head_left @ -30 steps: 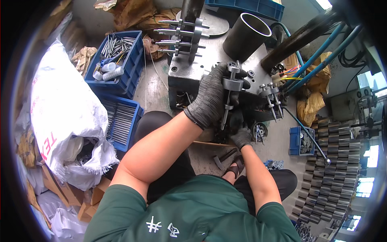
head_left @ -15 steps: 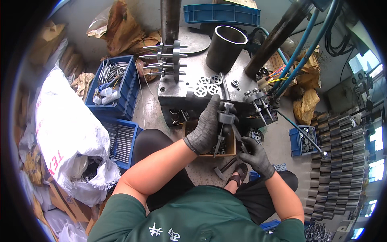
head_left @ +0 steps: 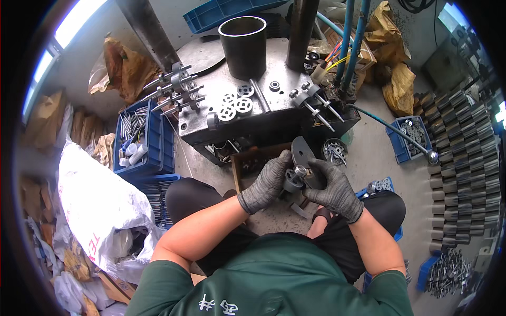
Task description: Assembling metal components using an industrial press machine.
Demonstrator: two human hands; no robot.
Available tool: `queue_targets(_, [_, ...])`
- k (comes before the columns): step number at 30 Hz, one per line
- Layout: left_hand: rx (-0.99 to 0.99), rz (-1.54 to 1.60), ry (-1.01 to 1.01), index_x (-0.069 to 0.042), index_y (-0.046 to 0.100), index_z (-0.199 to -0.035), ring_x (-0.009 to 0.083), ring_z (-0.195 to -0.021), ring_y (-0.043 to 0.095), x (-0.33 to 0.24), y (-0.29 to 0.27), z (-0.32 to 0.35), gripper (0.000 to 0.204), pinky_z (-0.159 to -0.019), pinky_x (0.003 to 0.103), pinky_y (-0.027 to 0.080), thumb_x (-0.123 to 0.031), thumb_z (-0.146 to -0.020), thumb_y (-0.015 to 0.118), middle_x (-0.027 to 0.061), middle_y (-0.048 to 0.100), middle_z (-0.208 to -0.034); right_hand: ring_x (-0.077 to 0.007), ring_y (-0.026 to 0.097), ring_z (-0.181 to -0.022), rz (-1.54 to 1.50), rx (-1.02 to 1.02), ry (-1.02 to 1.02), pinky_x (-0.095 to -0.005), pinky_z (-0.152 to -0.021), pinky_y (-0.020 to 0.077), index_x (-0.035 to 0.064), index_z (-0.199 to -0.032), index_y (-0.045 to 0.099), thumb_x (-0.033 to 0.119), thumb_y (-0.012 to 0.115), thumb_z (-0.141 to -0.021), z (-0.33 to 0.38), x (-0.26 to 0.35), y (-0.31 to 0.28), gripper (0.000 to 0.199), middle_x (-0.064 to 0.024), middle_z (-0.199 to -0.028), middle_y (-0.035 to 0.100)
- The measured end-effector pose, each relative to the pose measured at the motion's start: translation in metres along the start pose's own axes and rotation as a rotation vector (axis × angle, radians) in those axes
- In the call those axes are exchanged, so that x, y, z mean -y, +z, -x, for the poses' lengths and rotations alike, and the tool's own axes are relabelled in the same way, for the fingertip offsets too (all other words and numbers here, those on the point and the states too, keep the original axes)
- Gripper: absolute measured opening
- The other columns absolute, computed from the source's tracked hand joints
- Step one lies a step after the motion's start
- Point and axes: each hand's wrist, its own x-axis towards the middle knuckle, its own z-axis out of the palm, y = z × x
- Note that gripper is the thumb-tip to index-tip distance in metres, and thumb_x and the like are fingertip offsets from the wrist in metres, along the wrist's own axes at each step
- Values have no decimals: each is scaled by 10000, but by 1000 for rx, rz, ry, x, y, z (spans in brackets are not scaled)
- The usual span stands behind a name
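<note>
Head view: the left hand [head_left: 266, 181] and the right hand [head_left: 337, 189] face each other in front of the person's body, close together, with both pieces of metalwork between them. The left grip is closed round a shaft part [head_left: 293, 181], a rod with a thick ring on it, which lies just to the right of that hand's fingers. Its bright round end shows toward the head, so the long axis looks strongly foreshortened; its exact tilt is hard to tell.

The right grip is pinched, thumb against fingers, on a dark flat plate [head_left: 302, 151] with a rounded top. The plate stands up between the hands, its long axis running away from the person and leaning a little left, so that it crosses close behind the rod's end. Whether plate and shaft part touch is hidden by the fingers. The shaft part is nearer the left hand, with the right thumb close on its other side.

Beyond them stand an open wooden box [head_left: 236, 175] and the metal tabletop [head_left: 280, 108], which carries slotted discs [head_left: 227, 112] and a wide tube [head_left: 243, 55].
</note>
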Motion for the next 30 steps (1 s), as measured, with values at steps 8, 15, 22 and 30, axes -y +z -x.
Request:
queue_targets(8, [64, 178, -57, -51, 625, -1265, 138, -1011, 661, 31, 3, -19, 649, -889, 309, 556, -639, -1044, 461, 61, 696, -1118, -302, 660, -1160, 23, 75, -106, -405, -978, 553, 22, -1474, 507, 216, 888, -713, 5, -1, 4, 873, -207, -1288, 598])
queue_targets(15, [25, 64, -42, -63, 567, -1318, 113, -883, 662, 23, 4, -10, 928, -692, 256, 541, -873, -921, 351, 51, 683, -1030, -256, 583, -1264, 33, 155, -136, -383, -1077, 485, 12, -1567, 330, 187, 845, -806, 2, -9, 5, 935, -184, -1402, 544])
queue_targets(22, [76, -205, 0, -17, 652, -1234, 153, -960, 658, -9, -6, 8, 695, -825, 333, 551, -647, -1057, 414, 116, 711, -1082, -285, 569, -1288, -116, 86, -4, -406, -1081, 478, -41, -1516, 394, 198, 836, -803, -9, 27, 16, 873, -218, -1386, 560])
queue_targets(30, [-346, -36, 805, -17, 629, -1220, 168, -973, 642, -48, -23, 7, 457, -881, 327, 526, -440, -1066, 555, 95, 677, -1038, -222, 609, -1160, -133, -113, -348, -379, -976, 525, -10, -1473, 451, 107, 836, -771, -47, 67, 3, 809, -141, -1298, 561])
